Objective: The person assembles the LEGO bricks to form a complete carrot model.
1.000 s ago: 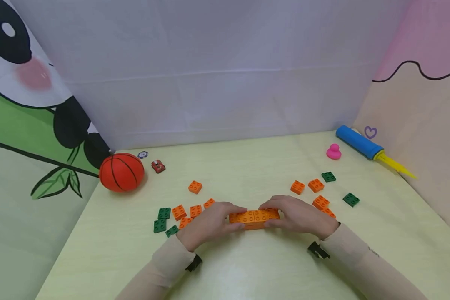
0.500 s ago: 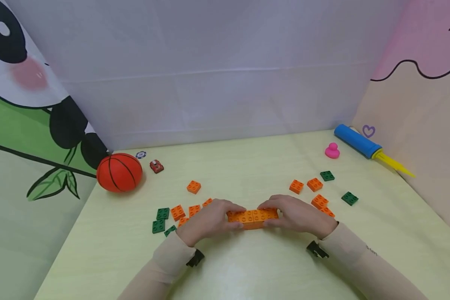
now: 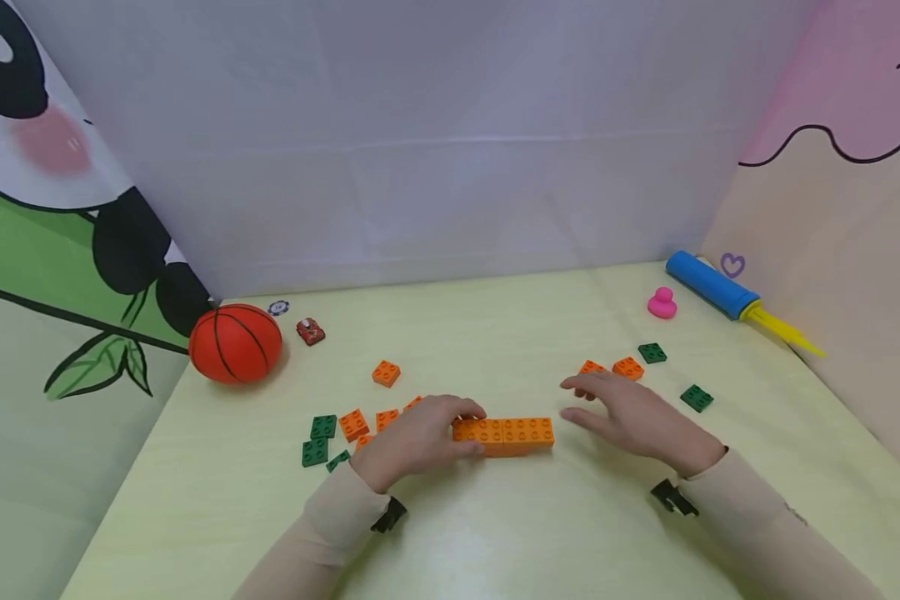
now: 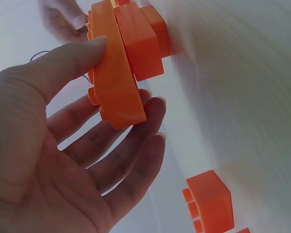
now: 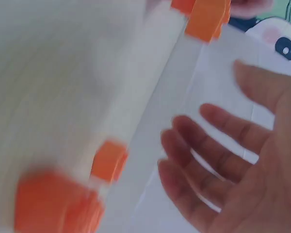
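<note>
A low structure of stacked orange building bricks (image 3: pixel 528 433) stands on the table in front of me, two studded bricks side by side on its top layer. My left hand (image 3: pixel 420 442) pinches its left end between thumb and fingers; in the left wrist view the thumb presses the studded side of the top orange brick (image 4: pixel 117 73), with more bricks beneath. Apart from the structure, to its right, my right hand (image 3: pixel 630 417) is held with relaxed fingers and nothing in them. Its palm partly covers the loose orange bricks (image 3: pixel 627 368) on that side.
Loose orange bricks (image 3: pixel 354 425) and green bricks (image 3: pixel 315 452) lie left of my left hand. Two green bricks (image 3: pixel 697 397) lie at right. Farther back are a red ball (image 3: pixel 236 343), a toy car (image 3: pixel 311 332), a pink toy (image 3: pixel 662 303) and a blue pump (image 3: pixel 711 286).
My right hand has let go of the structure's right end and moved off to the right. The left hand keeps its hold, and the bricks stay put.
</note>
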The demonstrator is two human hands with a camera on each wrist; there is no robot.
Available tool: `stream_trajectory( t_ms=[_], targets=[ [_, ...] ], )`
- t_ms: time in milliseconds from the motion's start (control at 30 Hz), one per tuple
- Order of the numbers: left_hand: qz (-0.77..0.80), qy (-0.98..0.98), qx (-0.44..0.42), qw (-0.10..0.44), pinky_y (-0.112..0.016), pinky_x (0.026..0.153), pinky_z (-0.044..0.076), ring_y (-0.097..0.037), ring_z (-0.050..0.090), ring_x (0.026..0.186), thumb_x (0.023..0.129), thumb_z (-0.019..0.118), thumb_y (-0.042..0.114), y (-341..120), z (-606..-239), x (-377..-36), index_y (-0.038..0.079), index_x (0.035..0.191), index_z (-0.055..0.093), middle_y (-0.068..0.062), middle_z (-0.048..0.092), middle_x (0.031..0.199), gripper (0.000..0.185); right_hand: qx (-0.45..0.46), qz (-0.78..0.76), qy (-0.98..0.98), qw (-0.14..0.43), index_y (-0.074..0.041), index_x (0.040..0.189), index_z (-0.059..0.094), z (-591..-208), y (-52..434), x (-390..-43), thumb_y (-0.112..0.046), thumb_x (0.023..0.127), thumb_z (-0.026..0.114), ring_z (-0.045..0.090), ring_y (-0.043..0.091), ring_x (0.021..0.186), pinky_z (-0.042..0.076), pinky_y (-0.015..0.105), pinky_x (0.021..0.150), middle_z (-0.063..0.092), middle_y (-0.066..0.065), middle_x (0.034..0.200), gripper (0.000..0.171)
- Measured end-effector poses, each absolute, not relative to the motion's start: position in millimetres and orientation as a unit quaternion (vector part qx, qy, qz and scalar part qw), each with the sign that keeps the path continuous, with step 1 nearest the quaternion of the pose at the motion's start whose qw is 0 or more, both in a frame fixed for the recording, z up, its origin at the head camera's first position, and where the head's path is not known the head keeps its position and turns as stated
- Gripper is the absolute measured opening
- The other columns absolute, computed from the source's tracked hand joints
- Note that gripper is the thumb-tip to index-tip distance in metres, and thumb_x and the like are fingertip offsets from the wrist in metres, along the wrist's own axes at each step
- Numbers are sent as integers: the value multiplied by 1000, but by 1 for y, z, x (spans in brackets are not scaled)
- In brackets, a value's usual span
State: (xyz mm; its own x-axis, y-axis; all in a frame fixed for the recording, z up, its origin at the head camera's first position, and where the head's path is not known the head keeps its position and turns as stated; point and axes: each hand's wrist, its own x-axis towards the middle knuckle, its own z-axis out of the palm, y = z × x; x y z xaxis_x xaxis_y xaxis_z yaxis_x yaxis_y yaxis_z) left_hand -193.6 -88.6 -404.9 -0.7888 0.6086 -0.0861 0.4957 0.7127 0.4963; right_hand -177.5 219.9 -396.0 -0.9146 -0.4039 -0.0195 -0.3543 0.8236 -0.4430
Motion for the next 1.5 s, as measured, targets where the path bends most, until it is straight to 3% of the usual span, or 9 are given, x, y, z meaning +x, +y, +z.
stream_trajectory(
  t_ms=[133, 267, 400, 533, 733, 967, 1167, 1500],
  targets=[
    [228, 915, 309, 120, -37, 94, 51, -15, 59, 100, 89, 75, 34, -88, -402, -193, 15, 124, 68, 1, 68, 120, 40, -125, -179, 976, 26, -6, 119, 63, -395, 257, -169, -36, 92, 71, 61, 24, 94, 56, 43, 75, 65, 8, 107, 41],
    [229, 915, 308, 122, -37, 93, 51, -15, 59, 100, 89, 75, 33, -89, -403, -193, 15, 124, 68, 1, 68, 120, 40, -76, -162, 982, 64, -6, 107, 58, -403, 277, -162, -44, 87, 74, 56, 19, 80, 51, 34, 63, 61, 5, 94, 46],
    [230, 918, 300, 123, -38, 96, 50, -17, 59, 104, 89, 76, 34, -89, -406, -194, 17, 124, 67, 1, 67, 121, 40, -69, -158, 980, 99, -5, 107, 55, -411, 282, -160, -44, 84, 78, 50, 17, 73, 44, 30, 59, 55, 2, 85, 50],
    [231, 918, 297, 125, -39, 98, 50, -18, 59, 107, 89, 75, 34, -90, -409, -193, 17, 125, 67, 1, 66, 122, 40, -79, -160, 979, 99, -3, 114, 56, -413, 278, -161, -34, 85, 79, 51, 18, 77, 47, 33, 64, 55, 2, 87, 48],
    [231, 919, 294, 129, -37, 95, 51, -16, 59, 103, 90, 75, 33, -90, -409, -194, 17, 125, 67, 1, 67, 121, 39, -157, -226, 961, 34, -8, 124, 63, -411, 254, -162, -24, 90, 75, 59, 21, 98, 55, 44, 86, 64, 1, 112, 39],
    [230, 919, 287, 141, -38, 98, 50, -16, 57, 105, 91, 73, 36, -89, -407, -194, 18, 127, 66, 1, 66, 125, 41, -259, -293, 920, -10, -20, 126, 64, -410, 219, -167, -24, 92, 74, 57, 9, 103, 55, 35, 88, 61, -12, 116, 36],
    [230, 919, 285, 145, -37, 97, 50, -16, 57, 103, 91, 73, 37, -88, -406, -195, 19, 126, 67, 2, 66, 122, 40, -299, -316, 900, -1, -25, 129, 62, -413, 204, -173, -28, 93, 72, 56, 6, 108, 55, 32, 91, 59, -15, 120, 37],
    [226, 917, 304, 127, -34, 91, 52, -15, 59, 98, 90, 74, 36, -88, -410, -197, 17, 123, 68, 2, 68, 117, 39, -280, -325, 901, 68, -15, 136, 62, -412, 201, -179, -33, 93, 72, 62, 14, 108, 55, 38, 92, 61, -6, 126, 47]
  ],
)
